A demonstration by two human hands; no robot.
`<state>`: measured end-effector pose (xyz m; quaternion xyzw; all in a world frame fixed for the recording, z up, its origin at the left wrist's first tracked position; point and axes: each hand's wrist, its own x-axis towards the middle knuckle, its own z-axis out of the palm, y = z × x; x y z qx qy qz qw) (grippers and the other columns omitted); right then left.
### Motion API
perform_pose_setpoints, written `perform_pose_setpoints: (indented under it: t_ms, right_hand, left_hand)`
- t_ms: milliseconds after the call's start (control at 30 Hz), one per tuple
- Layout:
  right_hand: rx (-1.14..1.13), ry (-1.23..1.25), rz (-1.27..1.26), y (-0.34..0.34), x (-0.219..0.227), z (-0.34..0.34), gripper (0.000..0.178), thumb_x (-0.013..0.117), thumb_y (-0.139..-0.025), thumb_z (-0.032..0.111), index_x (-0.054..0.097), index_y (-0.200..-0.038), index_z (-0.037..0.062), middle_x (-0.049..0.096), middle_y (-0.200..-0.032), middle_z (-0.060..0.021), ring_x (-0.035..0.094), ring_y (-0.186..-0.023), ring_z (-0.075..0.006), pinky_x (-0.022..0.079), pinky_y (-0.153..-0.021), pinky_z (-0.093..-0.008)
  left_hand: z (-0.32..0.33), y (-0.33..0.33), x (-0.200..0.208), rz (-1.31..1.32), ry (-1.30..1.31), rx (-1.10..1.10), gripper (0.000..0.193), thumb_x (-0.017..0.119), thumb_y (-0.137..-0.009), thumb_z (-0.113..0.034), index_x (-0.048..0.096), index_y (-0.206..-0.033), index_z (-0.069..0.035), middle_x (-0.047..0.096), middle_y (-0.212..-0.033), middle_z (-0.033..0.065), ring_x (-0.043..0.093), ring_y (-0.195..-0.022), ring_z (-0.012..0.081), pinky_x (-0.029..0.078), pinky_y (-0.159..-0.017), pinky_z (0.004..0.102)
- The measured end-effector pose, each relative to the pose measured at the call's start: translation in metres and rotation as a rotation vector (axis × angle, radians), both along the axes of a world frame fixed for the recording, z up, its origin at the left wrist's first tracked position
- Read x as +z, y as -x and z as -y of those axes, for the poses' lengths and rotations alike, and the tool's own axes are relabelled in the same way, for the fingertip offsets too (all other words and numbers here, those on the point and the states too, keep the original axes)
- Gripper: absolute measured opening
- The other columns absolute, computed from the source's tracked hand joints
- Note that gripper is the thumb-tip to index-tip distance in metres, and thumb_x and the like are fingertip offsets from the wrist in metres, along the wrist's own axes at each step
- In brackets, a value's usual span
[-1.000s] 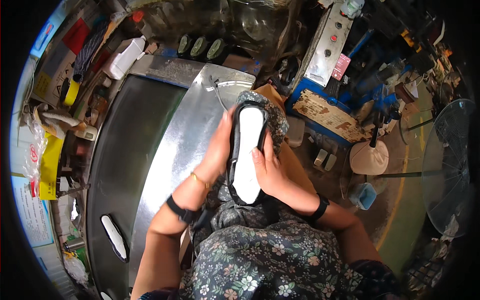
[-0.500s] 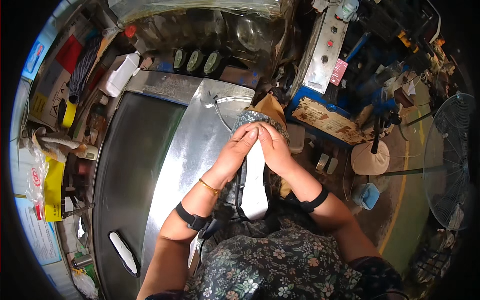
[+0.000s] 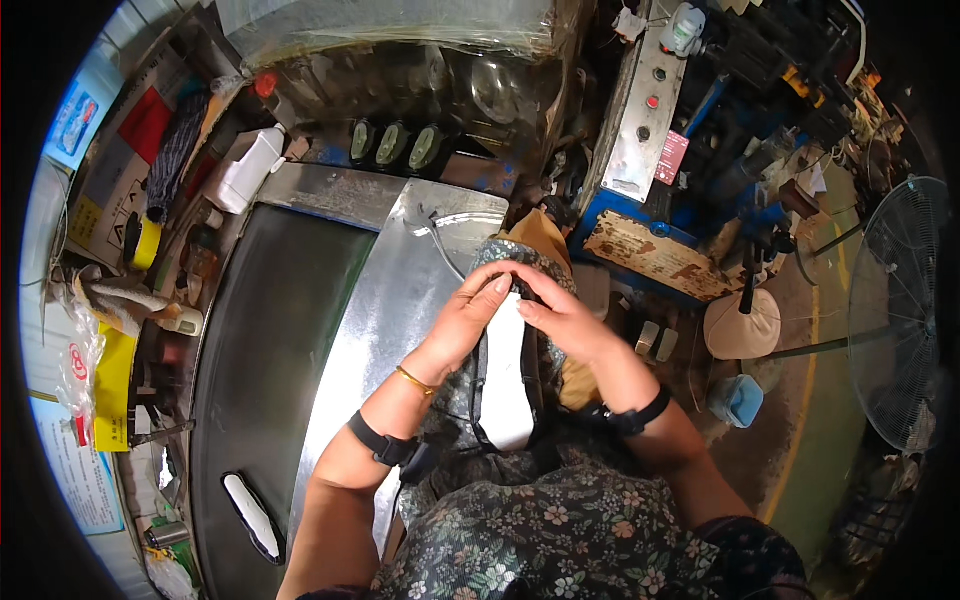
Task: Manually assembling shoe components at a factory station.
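On my lap lies a shoe upper with a black edge (image 3: 478, 400) and a white insole board (image 3: 506, 385) facing up, its narrower end pointing away from me. My left hand (image 3: 468, 315) wraps the far left side of that end, its thumb pressing near the tip. From the right, my right hand (image 3: 565, 315) curls its fingers over the same tip, the thumb resting on the white board. Both hands meet there and partly hide the end. A similar shoe upper (image 3: 250, 515) with a white bottom lies on the dark conveyor belt (image 3: 285, 320) to my left.
A shiny metal ledge (image 3: 350, 350) runs between the belt and me. Several dark shoe pieces (image 3: 393, 145) stand beyond it. At the right are a blue machine with a button panel (image 3: 648, 115), a round stool seat (image 3: 742, 323), a blue bin (image 3: 737, 400) and a fan (image 3: 900, 315).
My right hand has opened slightly and shifted, its thumb sliding from the tip down onto the white board. The left hand stays at the tip. The whole view has shifted a little.
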<state>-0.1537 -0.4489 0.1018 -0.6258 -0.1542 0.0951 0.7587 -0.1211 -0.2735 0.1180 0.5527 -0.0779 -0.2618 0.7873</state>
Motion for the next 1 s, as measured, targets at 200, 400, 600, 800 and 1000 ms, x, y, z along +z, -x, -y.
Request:
perform_pose_setpoints:
  t_ms: [200, 400, 600, 800, 1000]
  right_hand:
    - [0.032, -0.065, -0.083, 0.005, 0.008, -0.001, 0.054, 0.055, -0.097, 0.01, 0.036, -0.146, 0.0048, 0.04, -0.146, -0.0075, 0.036, -0.137, -0.0191, 0.028, -0.112, -0.0317]
    - [0.261, -0.522, -0.221, 0.008, 0.008, 0.041, 0.067, 0.053, -0.097, 0.043, 0.034, -0.147, 0.0028, 0.041, -0.147, -0.0103, 0.038, -0.136, -0.0216, 0.029, -0.114, -0.0372]
    - [0.187, -0.148, -0.532, 0.046, 0.02, 0.123, 0.054, 0.05, -0.099, 0.031, 0.035, -0.144, 0.0072, 0.045, -0.141, -0.0164, 0.05, -0.127, -0.0269, 0.042, -0.106, -0.0404]
    - [-0.456, 0.459, 0.132, 0.191, -0.114, 0.176, 0.054, 0.055, -0.093, 0.049, 0.045, -0.132, 0.0116, 0.051, -0.134, -0.0167, 0.059, -0.111, -0.0319, 0.049, -0.098, -0.0455]
    - [-0.762, 0.398, -0.085, 0.073, -0.034, 0.108, 0.046, 0.05, -0.093, 0.035, 0.053, -0.129, 0.0075, 0.06, -0.126, -0.0155, 0.06, -0.11, -0.0313, 0.05, -0.093, -0.0461]
  left_hand:
    - [-0.012, 0.005, 0.004, -0.093, 0.105, -0.122, 0.041, 0.051, -0.101, -0.027, 0.046, -0.138, -0.008, 0.056, -0.123, 0.0014, 0.051, -0.116, 0.0131, 0.041, -0.101, 0.0284]
    - [0.007, 0.035, 0.013, 0.533, -0.376, -0.167, 0.059, 0.049, -0.1, -0.035, 0.032, -0.146, -0.003, 0.04, -0.146, 0.0157, 0.036, -0.138, 0.0274, 0.028, -0.113, 0.0387]
    - [0.051, 0.078, 0.054, 1.111, -0.374, -0.438, 0.072, 0.069, -0.088, -0.03, 0.036, -0.145, -0.003, 0.029, -0.147, 0.0342, 0.031, -0.137, 0.0484, 0.028, -0.114, 0.048]
    - [0.007, 0.044, 0.011, 0.937, -0.467, -0.107, 0.032, 0.066, -0.089, -0.018, 0.064, -0.117, -0.005, 0.062, -0.124, 0.0163, 0.063, -0.109, 0.0334, 0.051, -0.093, 0.0394]
    - [-0.071, 0.034, -0.05, 0.209, -0.575, 0.417, 0.026, 0.063, -0.091, -0.009, 0.064, -0.115, 0.0, 0.069, -0.108, 0.0141, 0.068, -0.096, 0.0259, 0.053, -0.083, 0.0324]
